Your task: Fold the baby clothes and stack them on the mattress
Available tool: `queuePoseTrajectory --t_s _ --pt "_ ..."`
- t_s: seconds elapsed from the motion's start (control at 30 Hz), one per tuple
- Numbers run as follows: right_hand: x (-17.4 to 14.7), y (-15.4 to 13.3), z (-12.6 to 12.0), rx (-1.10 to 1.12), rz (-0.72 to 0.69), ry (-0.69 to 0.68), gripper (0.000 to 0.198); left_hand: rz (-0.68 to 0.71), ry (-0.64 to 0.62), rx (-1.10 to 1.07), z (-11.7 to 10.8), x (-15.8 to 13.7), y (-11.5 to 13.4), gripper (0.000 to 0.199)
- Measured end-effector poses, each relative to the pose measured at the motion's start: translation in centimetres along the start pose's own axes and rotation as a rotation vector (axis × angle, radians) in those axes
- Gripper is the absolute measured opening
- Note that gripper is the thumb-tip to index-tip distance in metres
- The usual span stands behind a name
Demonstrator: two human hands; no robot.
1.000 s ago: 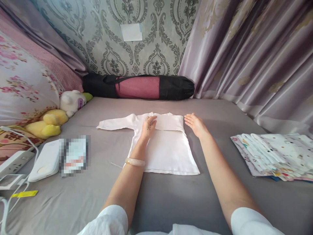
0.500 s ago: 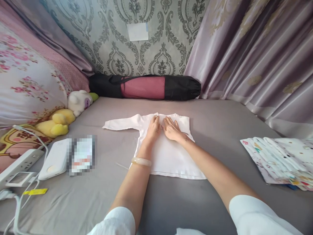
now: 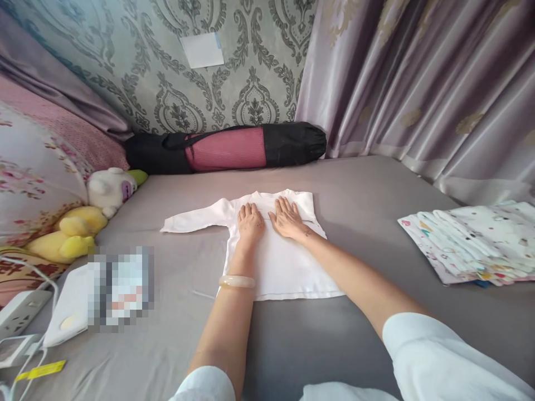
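Observation:
A small white long-sleeved shirt [image 3: 288, 267] lies flat on the grey bed sheet [image 3: 175, 312]. Its left sleeve stretches out to the left, while the right sleeve appears folded in over the body. My left hand [image 3: 251, 221] rests palm down on the upper left of the shirt, fingers stretched out. Beside it, my right hand [image 3: 286, 218] lies flat on the upper right part, fingers spread, over the folded-in area. Neither hand grips the cloth. A pale bangle [image 3: 237, 282] circles my left wrist.
To the right sits a stack of folded printed cloths [image 3: 472, 245]. A black and pink rolled bag [image 3: 225, 149] lies along the wall. On the left are plush toys [image 3: 69, 234], a white power bank [image 3: 73, 306], a blurred item [image 3: 127, 287] and a power strip [image 3: 23, 312] with cables.
My left hand has slid slightly left, away from my right hand, and its fingers have drawn back from the collar. The camera view has turned a little to the right and tilted.

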State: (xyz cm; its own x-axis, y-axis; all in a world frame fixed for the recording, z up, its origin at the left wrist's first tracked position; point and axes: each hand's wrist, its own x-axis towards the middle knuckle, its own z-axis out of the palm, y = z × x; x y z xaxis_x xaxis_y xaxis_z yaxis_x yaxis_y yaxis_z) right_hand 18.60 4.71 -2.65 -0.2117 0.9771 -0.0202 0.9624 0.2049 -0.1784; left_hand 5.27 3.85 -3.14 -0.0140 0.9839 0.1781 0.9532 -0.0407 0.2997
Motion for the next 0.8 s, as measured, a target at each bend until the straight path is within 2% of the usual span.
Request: queuePoseTrajectory --t_s 0.2,0.37,0.67,0.8 --pt "-0.5 3.3 -0.9 -0.051 0.157 -0.012 0.070 -0.068 -0.031 0.025 -0.1 -0.3 0.2 0.054" --pt "-0.5 5.6 -1.4 -0.070 0.209 -0.025 0.068 -0.087 -0.027 0.015 0.0 -0.3 -0.1 0.054" --pt "-0.6 6.4 -0.9 -0.046 0.318 0.048 0.072 -0.096 -0.031 -0.031 0.0 -0.5 -0.5 0.056" --pt "-0.4 6.2 -1.3 -0.066 0.358 0.028 0.072 -0.093 0.057 -0.050 0.2 -0.5 -0.4 0.054"
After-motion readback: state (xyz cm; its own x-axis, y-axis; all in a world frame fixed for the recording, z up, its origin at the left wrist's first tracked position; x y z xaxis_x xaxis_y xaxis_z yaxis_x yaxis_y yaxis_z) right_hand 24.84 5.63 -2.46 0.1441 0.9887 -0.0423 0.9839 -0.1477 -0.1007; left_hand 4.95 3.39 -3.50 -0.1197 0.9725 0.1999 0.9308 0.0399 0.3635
